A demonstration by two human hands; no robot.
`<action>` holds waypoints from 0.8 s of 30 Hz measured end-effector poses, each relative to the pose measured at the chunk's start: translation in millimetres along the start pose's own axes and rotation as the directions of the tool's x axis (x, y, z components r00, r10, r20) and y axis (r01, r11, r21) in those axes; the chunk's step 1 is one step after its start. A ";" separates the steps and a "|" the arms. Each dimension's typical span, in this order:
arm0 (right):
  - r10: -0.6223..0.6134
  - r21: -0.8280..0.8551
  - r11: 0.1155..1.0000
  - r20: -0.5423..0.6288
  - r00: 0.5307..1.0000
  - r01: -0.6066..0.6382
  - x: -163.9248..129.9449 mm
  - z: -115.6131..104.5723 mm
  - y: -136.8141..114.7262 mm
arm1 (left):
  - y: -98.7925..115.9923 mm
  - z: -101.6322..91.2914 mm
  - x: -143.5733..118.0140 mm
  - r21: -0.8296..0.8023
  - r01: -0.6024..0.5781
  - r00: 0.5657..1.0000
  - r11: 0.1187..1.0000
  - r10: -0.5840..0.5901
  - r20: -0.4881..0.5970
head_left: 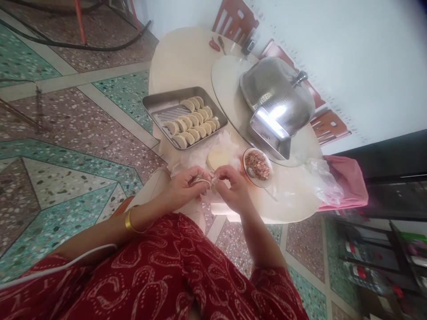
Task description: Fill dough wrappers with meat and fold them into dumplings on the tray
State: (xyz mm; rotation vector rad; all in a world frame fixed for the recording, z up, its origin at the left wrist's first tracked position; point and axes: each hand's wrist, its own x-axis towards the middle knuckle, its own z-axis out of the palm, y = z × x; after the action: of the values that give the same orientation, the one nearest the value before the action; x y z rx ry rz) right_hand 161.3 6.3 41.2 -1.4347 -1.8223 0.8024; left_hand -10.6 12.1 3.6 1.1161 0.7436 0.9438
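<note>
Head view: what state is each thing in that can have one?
Dumpling: pinched between both hands, edge partly sealed.
Left hand: closed on the dumpling.
Right hand: closed on the dumpling.
Tray: partly filled with folded dumplings.
Bowl: holds filling.
Wrapper stack: flat, unfolded.
Colander: upside down.

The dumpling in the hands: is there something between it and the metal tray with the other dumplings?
Only the stack of round wrappers lies between the dumpling, pinched by the left hand and right hand, and the tray. It lies low.
</note>
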 end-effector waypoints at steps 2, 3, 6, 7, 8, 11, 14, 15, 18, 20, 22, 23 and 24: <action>0.021 0.039 0.999 0.034 0.999 -0.022 1.4 0.4 -0.5 | -0.7 0.2 0.3 0.010 -0.009 1.000 1.000 0.009 -0.005; 0.033 0.052 0.998 0.046 0.998 -0.035 1.9 0.7 -0.6 | -1.1 0.1 0.4 0.014 -0.014 1.000 1.000 0.014 -0.008; 0.043 0.062 0.997 0.052 0.998 -0.046 2.4 1.1 -0.9 | -2.8 -0.3 1.0 0.022 -0.024 1.000 0.999 0.024 -0.018; 0.036 0.063 0.997 0.050 0.998 -0.039 2.3 1.1 -1.1 | -3.5 -0.5 1.2 0.021 -0.022 1.000 1.000 0.023 -0.020; 0.026 0.064 0.997 0.048 0.998 -0.029 2.0 1.0 -1.3 | -4.4 -0.6 1.4 0.017 -0.021 0.999 1.000 0.021 -0.024; 0.008 0.062 0.998 0.051 0.999 -0.011 1.2 0.5 -1.8 | -6.7 -1.0 2.1 0.009 -0.020 0.999 1.000 0.020 -0.036; 0.006 0.033 0.999 0.042 0.999 -0.007 0.9 0.4 -2.2 | -8.4 -1.5 3.0 0.016 -0.021 0.999 1.000 0.021 -0.046; 0.000 0.021 1.000 0.039 0.999 -0.001 0.8 0.5 -2.4 | -9.0 -1.6 3.4 0.018 -0.019 0.998 1.000 0.020 -0.051; -0.022 -0.021 1.000 0.037 0.999 0.023 0.2 1.2 -3.8 | -10.7 -2.0 4.4 0.013 -0.021 0.997 1.000 0.022 -0.080; -0.051 -0.062 0.997 0.037 0.998 0.053 -1.0 2.2 -5.0 | -11.3 -2.2 5.2 0.008 -0.023 0.995 1.000 0.023 -0.100; -0.107 -0.111 0.988 0.027 0.994 0.109 -2.8 3.8 -6.4 | -11.2 -2.6 5.7 -0.003 -0.017 0.993 1.000 0.017 -0.115; -0.140 -0.136 0.981 0.019 0.990 0.141 -3.7 4.8 -7.1 | -11.0 -2.8 5.8 -0.009 -0.014 0.993 1.000 0.013 -0.121; -0.170 -0.163 0.972 0.011 0.985 0.170 -4.6 6.1 -7.8 | -10.8 -3.0 5.8 -0.013 -0.011 0.992 1.000 0.009 -0.125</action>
State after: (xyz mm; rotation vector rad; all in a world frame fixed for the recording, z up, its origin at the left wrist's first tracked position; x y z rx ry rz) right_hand 152.8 -0.1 43.3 -1.3549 -2.0163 0.5761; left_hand -8.1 16.9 -7.8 1.0572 0.8325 1.0330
